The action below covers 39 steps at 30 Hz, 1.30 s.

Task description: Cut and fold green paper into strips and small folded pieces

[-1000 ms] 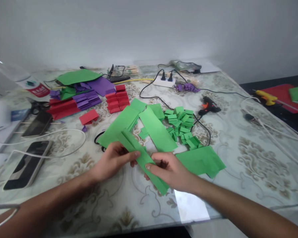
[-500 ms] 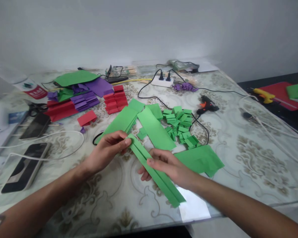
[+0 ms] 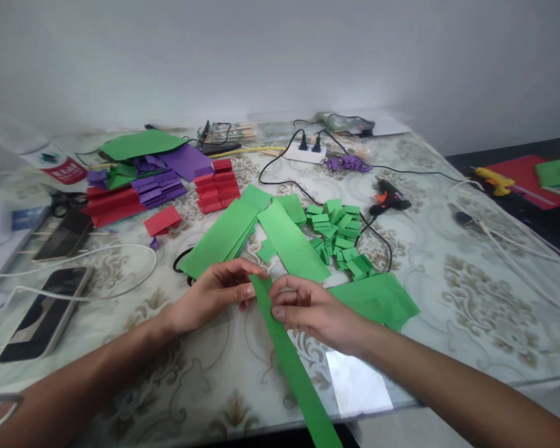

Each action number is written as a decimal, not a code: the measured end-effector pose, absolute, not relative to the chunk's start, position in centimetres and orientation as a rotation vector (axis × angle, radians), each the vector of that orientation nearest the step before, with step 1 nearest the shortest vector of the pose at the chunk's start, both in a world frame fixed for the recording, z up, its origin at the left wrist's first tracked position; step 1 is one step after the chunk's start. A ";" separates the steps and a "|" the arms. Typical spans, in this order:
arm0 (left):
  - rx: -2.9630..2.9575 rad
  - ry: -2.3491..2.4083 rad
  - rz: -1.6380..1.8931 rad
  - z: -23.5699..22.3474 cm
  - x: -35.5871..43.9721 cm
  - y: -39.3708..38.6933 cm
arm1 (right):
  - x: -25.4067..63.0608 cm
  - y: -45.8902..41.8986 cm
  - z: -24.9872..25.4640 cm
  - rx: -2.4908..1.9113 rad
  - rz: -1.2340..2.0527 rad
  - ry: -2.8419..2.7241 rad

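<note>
A long green paper strip [image 3: 289, 364] slants from between my hands down past the table's front edge. My left hand [image 3: 224, 291] pinches its upper end, thumb toward me. Close beside it, my right hand [image 3: 308, 308] grips the strip's right edge between thumb and fingers. Just beyond my hands lie a flat green paper piece [image 3: 292, 239] and a stack of green paper strips [image 3: 221, 239]. Small folded green paper pieces [image 3: 338, 230] are heaped to the right of these. A wider green sheet [image 3: 378, 298] lies partly behind my right forearm.
Red folded papers [image 3: 217, 186] and purple ones [image 3: 158, 186] lie at the back left. A black glue gun [image 3: 389, 198] and a white power strip [image 3: 305, 152] with trailing cords are farther back. Phones [image 3: 46, 314] and a white cable [image 3: 121, 298] lie at left, near a bottle [image 3: 51, 155].
The strip has turned, showing a plain face instead of its creased one, and hangs lower. My hands have come closer together at its upper end.
</note>
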<state>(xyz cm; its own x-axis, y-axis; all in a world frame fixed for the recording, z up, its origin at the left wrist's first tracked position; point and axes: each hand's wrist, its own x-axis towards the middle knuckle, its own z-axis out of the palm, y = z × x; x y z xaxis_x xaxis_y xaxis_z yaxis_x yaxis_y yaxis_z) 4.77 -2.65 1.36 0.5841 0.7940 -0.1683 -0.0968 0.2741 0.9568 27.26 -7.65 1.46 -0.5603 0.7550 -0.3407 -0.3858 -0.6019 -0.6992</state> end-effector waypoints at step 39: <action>1.070 0.854 0.508 1.8 5.6 -4.9 | 26.6 -7.6 1.9 -1.078 1.852 -0.820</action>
<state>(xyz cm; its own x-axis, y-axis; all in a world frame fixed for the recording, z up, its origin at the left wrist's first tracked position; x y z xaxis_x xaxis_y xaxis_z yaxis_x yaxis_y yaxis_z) 5.61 -4.92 1.82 0.5881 0.7273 -0.3538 0.0352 0.4141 0.9096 26.64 -7.57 1.94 -0.2951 0.8842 -0.3621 -0.3259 -0.4494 -0.8318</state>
